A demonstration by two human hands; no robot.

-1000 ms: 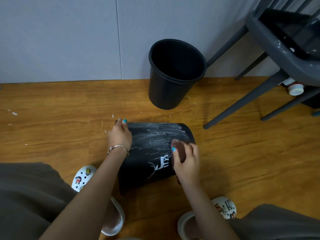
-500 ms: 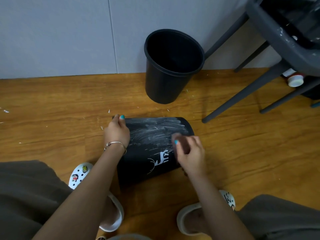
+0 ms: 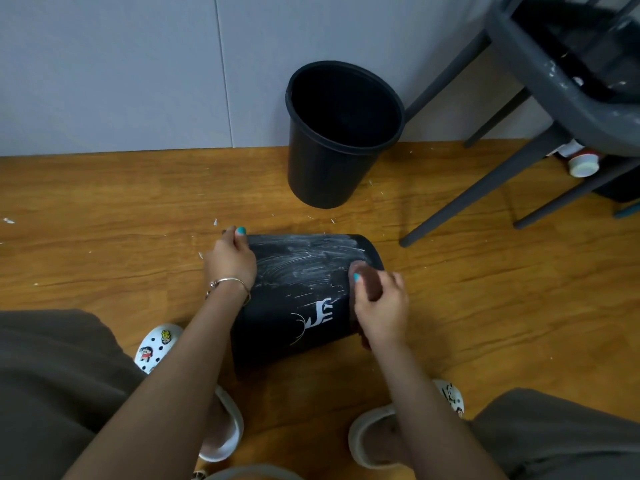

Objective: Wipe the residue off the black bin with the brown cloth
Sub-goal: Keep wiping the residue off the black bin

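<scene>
The fingers of the right hand [image 3: 379,306] were curled round the brown cloth [image 3: 367,284], pinching it into a wad and pressing it against the right end of the black bin [image 3: 298,327]. The left hand [image 3: 231,259] gripped the opposite end, its fingers wrapped over the edge and its thumb on top, steadying the bin.

The bin lay on its side on the wooden floor [image 3: 104,237], between the person's feet and a second bin [image 3: 332,168] that stood upright by the wall [image 3: 104,64].

White residue [image 3: 304,258] streaked the upper, far part of the curved side in broad smears, from close to the left hand across to the cloth. The nearer part, around the white deer print [image 3: 317,315], looked dark and mostly clean apart from a few specks. By that showing the wiping was under way but well short of done: the smeared band still needed clearing, and the underside against the floor could not be seen. White flecks [image 3: 214,221] lay scattered on the floor nearby.
</scene>
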